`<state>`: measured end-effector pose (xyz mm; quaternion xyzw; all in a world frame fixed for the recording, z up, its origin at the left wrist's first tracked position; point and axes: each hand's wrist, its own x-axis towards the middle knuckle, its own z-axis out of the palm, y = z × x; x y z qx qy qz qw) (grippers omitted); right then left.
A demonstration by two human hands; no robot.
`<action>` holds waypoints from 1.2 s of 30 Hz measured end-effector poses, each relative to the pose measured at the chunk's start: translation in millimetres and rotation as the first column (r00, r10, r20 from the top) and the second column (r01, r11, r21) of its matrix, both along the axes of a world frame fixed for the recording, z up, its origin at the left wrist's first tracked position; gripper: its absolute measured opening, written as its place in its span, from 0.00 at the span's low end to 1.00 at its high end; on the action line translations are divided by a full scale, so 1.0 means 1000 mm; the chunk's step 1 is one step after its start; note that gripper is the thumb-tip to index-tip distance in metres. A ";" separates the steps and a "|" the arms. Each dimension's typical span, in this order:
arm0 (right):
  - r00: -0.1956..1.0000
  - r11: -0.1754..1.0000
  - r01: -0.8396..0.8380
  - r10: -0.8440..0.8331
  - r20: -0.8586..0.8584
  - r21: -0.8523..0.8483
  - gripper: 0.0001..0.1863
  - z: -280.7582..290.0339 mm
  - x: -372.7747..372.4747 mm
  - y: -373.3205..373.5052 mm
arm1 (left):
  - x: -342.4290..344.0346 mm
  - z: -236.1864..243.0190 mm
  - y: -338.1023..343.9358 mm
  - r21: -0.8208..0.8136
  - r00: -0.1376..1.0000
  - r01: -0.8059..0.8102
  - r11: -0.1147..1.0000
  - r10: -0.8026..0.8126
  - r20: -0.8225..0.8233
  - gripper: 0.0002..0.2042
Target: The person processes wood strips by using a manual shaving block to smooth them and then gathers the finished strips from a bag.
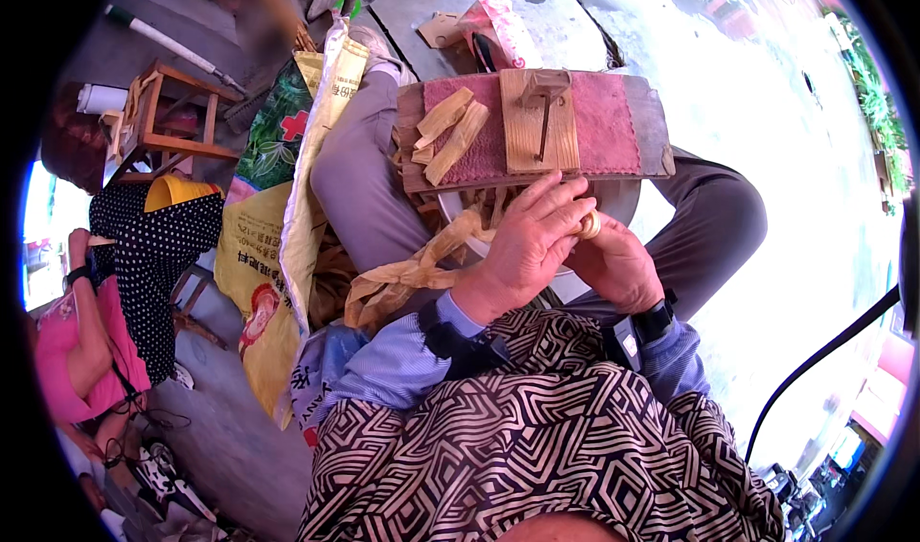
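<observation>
Coil: small, pale (588,225); up at the fingertips, just below the board's near edge.
Right hand (616,262): thumb and fingers closed on the coil.
Left hand (525,247): fingers close together, reaching over to the coil's left side; can't tell if it pinches anything.
Strip (412,272): thin, loosely looped left of the left hand; its join to the coil is hidden.
Doing it well: I'd hold the coil snug in the right, feed flat with the left, light even pull, edges flush. Loose loops could twist or snag, so straighten a length first.
Board (655,139): across the knees, red cloth (606,125) on it.
On the cloth: block (518,144) with metal piece (546,125); slats (456,142) to its left.
Left side: sack (251,240) beside the leg; co-worker (88,350) beyond.
</observation>
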<state>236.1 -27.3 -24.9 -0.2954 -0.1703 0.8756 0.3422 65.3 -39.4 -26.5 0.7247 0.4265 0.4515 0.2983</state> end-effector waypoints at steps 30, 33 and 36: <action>0.620 0.601 -0.598 -0.073 0.781 0.531 0.20 0.063 0.013 0.045 | -0.018 0.026 -0.003 -0.103 0.890 -0.044 0.994 -0.008 -0.457 0.04; 0.619 0.690 -0.622 0.142 0.773 0.371 0.11 0.060 0.008 0.050 | -0.013 0.030 0.006 -0.170 0.947 0.014 0.985 -0.067 -0.315 0.05; 0.533 0.722 -0.664 0.275 0.800 0.194 0.06 0.079 0.019 0.056 | -0.026 0.036 0.011 -0.415 0.961 0.151 0.897 -0.232 -0.152 0.08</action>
